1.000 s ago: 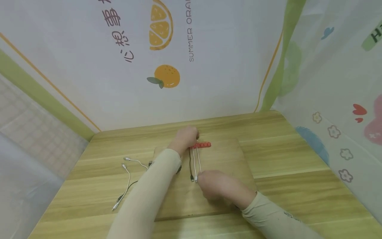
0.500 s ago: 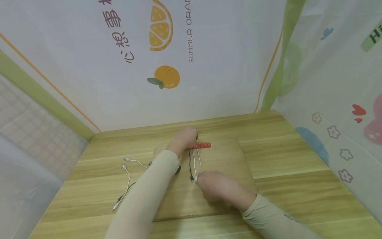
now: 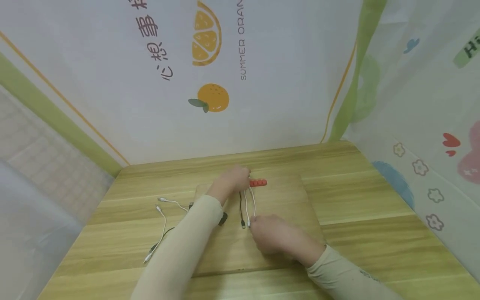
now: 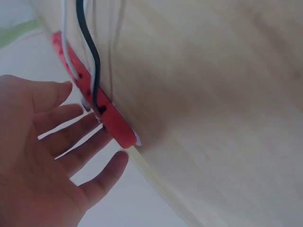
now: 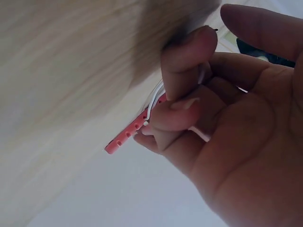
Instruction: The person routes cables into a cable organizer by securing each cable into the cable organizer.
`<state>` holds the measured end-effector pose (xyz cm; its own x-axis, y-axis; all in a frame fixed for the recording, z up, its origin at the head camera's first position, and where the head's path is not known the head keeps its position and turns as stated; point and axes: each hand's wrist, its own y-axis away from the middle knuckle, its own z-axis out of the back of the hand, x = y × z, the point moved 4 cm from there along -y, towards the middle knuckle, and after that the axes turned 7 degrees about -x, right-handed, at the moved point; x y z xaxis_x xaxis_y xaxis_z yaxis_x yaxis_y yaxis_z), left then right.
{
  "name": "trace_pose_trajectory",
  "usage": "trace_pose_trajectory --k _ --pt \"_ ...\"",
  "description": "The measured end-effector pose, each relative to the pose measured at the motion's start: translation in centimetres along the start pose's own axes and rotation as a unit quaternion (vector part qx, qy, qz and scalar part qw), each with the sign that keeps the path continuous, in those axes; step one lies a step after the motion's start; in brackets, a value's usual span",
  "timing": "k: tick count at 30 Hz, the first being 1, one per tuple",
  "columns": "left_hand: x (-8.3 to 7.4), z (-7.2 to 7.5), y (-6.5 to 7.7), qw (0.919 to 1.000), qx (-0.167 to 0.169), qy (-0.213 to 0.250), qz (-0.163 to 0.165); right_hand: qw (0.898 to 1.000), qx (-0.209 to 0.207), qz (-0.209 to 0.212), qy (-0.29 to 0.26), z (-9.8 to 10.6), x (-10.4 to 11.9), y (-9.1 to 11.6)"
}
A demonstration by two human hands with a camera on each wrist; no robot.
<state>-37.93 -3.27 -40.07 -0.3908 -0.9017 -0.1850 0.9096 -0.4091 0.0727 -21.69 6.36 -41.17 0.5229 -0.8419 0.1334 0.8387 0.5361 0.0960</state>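
Note:
A red cable holder [image 3: 258, 182] lies at the far edge of a wooden board [image 3: 277, 200]. Out of it toward me run a black cable [image 3: 241, 206] and two white cables [image 3: 247, 206]. My left hand [image 3: 230, 179] rests at the holder's left end, fingers straight and spread [image 4: 71, 137] beside the red strip [image 4: 111, 120], where the black cable [image 4: 87, 42] sits in a slot. My right hand [image 3: 271, 235] pinches the near end of the right white cable [image 3: 254, 204]. In the right wrist view, thumb and fingers [image 5: 189, 61] clamp that cable [image 5: 150, 105], with the holder [image 5: 125, 135] beyond.
Several loose white and black cables [image 3: 161, 221] lie on the wooden table [image 3: 356, 200] left of the board. A small dark object [image 3: 223, 217] sits by my left forearm. Printed sheet walls close in the table at the back and right.
My left hand has slid a little right over the holder's left end. The white cable in my right hand now bows slightly outward. The right hand has barely moved.

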Motion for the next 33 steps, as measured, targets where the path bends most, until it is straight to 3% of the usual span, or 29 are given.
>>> trace_pose_trajectory --k 7,15,20,27,33 --pt "0.2 1.1 2.9 0.9960 -0.076 0.047 -0.010 1.000 0.014 -0.009 -0.014 0.1 -0.1 0.2" --pt "3.5 4.2 8.7 0.9799 -0.151 0.125 0.036 0.999 0.023 0.014 -0.022 1.9 2.4 0.4" --pt "6.5 5.6 11.9 0.9667 -0.180 0.162 0.082 0.999 0.022 0.034 -0.013 2.8 4.5 0.0" --pt "11.9 5.4 14.8 0.9553 -0.187 0.180 0.142 0.995 0.007 0.098 0.022 2.3 8.3 -0.5" --pt "16.2 5.3 16.8 0.9555 -0.179 0.152 0.179 0.987 -0.010 0.148 0.055 1.5 11.9 -1.2"
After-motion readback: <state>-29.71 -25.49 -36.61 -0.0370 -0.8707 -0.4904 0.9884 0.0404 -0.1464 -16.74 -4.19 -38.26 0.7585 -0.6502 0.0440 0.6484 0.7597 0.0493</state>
